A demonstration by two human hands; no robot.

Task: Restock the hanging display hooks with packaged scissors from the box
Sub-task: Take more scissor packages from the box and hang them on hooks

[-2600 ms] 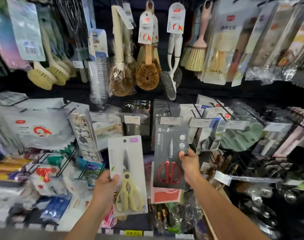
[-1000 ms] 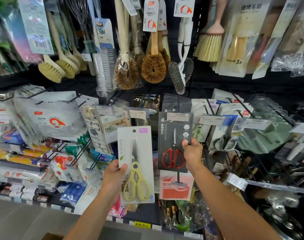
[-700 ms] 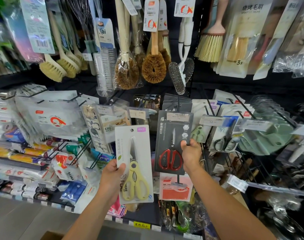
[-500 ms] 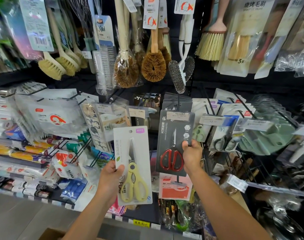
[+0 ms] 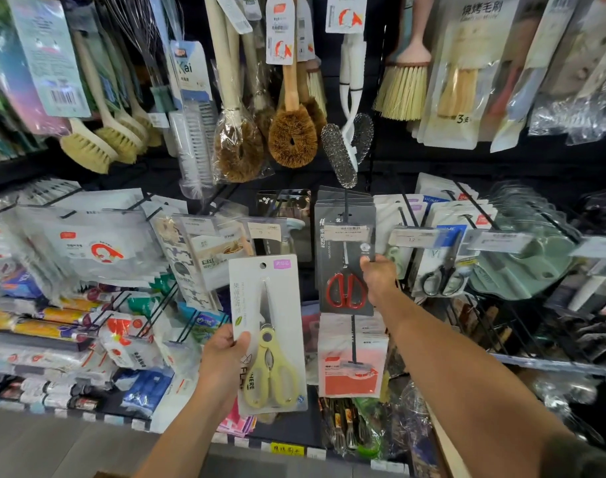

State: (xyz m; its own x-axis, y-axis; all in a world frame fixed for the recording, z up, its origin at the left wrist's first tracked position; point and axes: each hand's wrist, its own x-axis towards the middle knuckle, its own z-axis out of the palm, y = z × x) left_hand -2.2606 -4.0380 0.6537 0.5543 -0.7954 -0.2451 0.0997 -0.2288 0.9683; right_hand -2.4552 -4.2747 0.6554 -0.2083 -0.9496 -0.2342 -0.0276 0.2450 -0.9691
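Observation:
My left hand [image 5: 224,357] grips the left edge of a white card with yellow-handled scissors [image 5: 268,336], held upright in front of the shelf. My right hand [image 5: 379,279] pinches the right edge of a dark grey card with red-handled scissors [image 5: 342,267]. That dark card hangs on a black display hook [image 5: 346,205], in front of more dark cards of the same kind, with a price tag [image 5: 348,232] across its top. The box is not clearly in view.
Brushes and scrubbers [image 5: 291,132] hang on the row above. White packs [image 5: 87,243] fill hooks to the left. Black-handled scissors [image 5: 442,277] and green items [image 5: 529,257] hang to the right. A red and white pack [image 5: 351,360] hangs below the dark card.
The dark card with red scissors has gone up and back along its hook, and my right hand followed it. The yellow scissors card in my left hand stays at about the same place.

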